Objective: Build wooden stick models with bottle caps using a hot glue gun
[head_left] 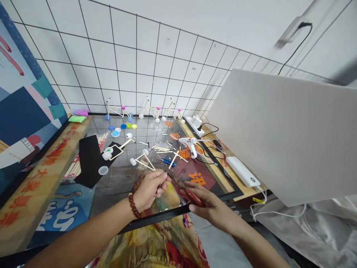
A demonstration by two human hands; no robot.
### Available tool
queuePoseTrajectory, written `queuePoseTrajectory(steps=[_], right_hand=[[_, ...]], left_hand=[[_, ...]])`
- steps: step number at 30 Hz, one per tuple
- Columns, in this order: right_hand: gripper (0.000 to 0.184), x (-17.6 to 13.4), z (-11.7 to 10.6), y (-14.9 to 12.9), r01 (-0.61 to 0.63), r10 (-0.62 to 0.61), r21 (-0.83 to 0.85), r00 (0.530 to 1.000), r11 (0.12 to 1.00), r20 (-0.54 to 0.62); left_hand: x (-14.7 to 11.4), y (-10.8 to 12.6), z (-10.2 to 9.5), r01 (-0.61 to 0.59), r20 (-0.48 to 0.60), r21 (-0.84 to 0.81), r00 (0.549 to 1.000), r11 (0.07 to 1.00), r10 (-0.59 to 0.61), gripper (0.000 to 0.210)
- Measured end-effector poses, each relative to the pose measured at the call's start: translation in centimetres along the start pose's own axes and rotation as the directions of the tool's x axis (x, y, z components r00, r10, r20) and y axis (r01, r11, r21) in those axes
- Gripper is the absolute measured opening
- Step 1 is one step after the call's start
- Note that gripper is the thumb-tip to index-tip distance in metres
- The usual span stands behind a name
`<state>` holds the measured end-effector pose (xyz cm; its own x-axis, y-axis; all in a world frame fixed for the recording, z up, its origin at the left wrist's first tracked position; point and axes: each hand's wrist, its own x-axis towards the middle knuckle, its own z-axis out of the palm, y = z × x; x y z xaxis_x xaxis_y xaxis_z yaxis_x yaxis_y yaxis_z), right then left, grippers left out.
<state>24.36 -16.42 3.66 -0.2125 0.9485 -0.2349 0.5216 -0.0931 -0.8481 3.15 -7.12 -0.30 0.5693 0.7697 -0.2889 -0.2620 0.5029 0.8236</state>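
1. Your right hand (210, 205) has its fingers clamped around a red-handled tool (195, 197), held above the near edge of the tabletop (111, 195).
2. Your left hand (150, 189), with a beaded bracelet (134, 206) at its wrist, has thumb and forefinger together by the tool's far end; you can't tell from here whether they pinch anything small.
3. Just beyond your left hand lies a triangular stick frame (147, 162) with white round caps; to its left sits another stick frame (119, 150), partly over a black sheet (89, 160).
4. Ahead of your hands you have a blue-handled tool (169, 161), loose sticks (163, 149) and a white glue gun (190, 143).
5. Along the back, near the wire grid (136, 63), stand three stick models with pink pieces (150, 110).
6. Right of the glue gun, you have a white box with a cable (242, 172).
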Motion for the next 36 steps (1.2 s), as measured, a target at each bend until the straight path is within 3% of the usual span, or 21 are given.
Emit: queuePoseTrajectory(steps=[4, 11, 15, 25, 32, 36], right_hand=[[0.034, 0.1, 0.2, -0.2, 0.027, -0.030, -0.044, 0.998, 0.999, -0.050], [0.002, 0.4, 0.1, -1.2, 0.055, -0.060, -0.173, 0.998, 0.983, -0.024], [0.010, 0.5, 0.2, -1.3, 0.050, -0.054, -0.193, 0.998, 0.980, -0.016], [0.003, 0.4, -0.1, -1.0, 0.088, -0.086, -0.163, 0.996, 0.983, 0.020], [0.008, 0.6, 0.8, -0.4, 0.038, -0.077, -0.315, 0.991, 0.948, -0.112], [0.033, 0.7, 0.7, 0.1, 0.057, -0.090, -0.278, 0.990, 0.959, -0.108]], left_hand=[[0.0, 0.1, 0.0, -0.002, -0.012, -0.002, 1.000, 1.000, 0.002, 0.053], [0.1, 0.0, -0.1, 0.015, -0.012, -0.009, 1.000, 1.000, -0.015, 0.052], [0.2, 0.0, -0.2, 0.018, -0.007, -0.001, 1.000, 1.000, -0.018, 0.051], [0.1, 0.1, -0.3, 0.024, 0.020, 0.026, 0.999, 0.999, -0.024, 0.044], [0.5, -0.3, -0.5, 0.037, 0.012, 0.023, 0.999, 0.999, -0.037, 0.045], [0.4, -0.2, -0.5, 0.064, 0.026, -0.016, 0.998, 0.998, -0.064, 0.047]])
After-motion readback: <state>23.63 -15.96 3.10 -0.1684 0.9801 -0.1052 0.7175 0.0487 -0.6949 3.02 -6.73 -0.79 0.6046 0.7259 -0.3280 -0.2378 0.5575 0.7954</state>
